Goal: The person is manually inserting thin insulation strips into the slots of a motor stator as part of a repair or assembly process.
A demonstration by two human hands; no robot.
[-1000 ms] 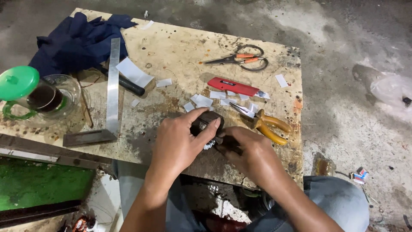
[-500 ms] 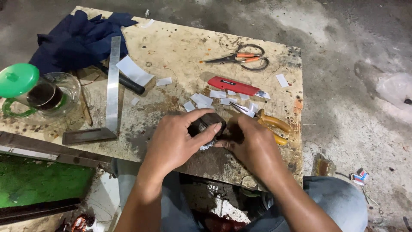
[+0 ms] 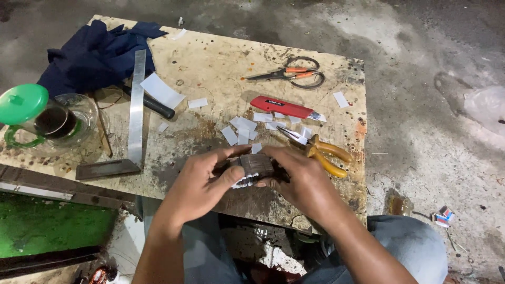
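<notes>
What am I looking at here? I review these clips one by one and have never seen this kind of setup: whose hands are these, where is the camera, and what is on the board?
There is no machine here. A person wears the camera on the head, so the one view looks down at their own hands. The left hand and right hand together grip a small dark object with pale strips along its lower edge; what it is cannot be told. They work over a stained wooden board. On it lie scissors, a red utility knife, yellow-handled pliers, scattered white paper scraps, a metal square, a blue cloth and a glass jug with a green lid.
</notes>
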